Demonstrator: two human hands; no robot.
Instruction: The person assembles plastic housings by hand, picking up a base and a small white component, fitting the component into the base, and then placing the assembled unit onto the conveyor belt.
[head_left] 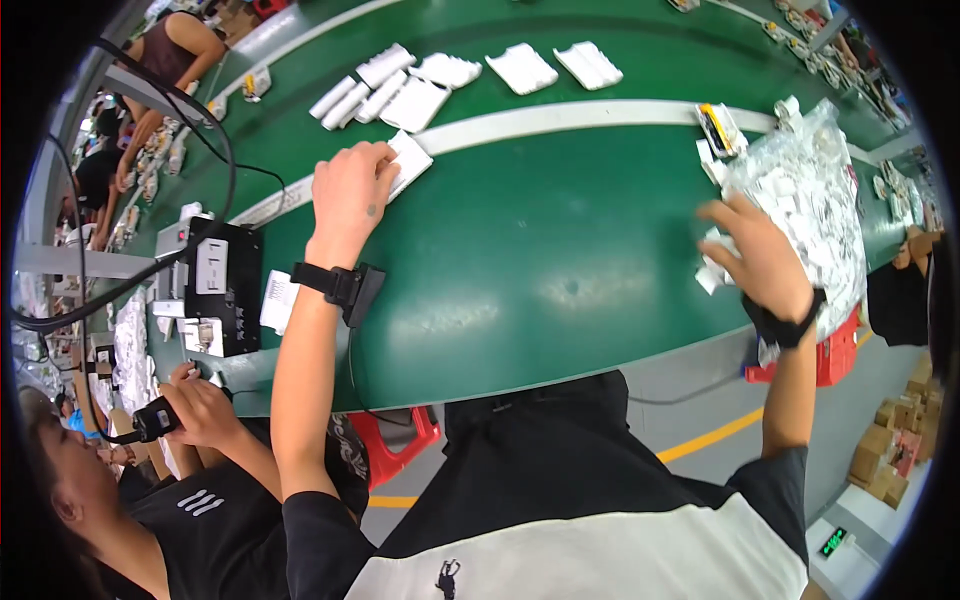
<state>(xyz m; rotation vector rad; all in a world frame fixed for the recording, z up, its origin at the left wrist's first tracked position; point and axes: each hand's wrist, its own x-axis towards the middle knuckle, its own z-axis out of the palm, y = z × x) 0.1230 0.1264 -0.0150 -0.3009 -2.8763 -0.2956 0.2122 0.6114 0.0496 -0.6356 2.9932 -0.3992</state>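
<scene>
My left hand (350,195) is closed on a white plastic shell (412,160), thumb and fingers at its near edge, beside the pale strip along the bench. Beyond it, a cluster of similar white shells (415,103) lies on the green surface. Two more shells (522,69) sit apart to the right of that cluster. My right hand (755,250) has its fingers apart at the left edge of a clear plastic bag (835,150) spread with many small white parts (800,215). Some small white pieces show under and beside these fingers. I see nothing held there.
A white unit with a yellow-and-black part (720,130) lies beyond the bag. At left stand a black control box (228,285), hanging cables and a white piece (278,300). A co-worker (190,510) sits close at my left, holding a black device (155,418). Red stools (395,445) stand below the bench.
</scene>
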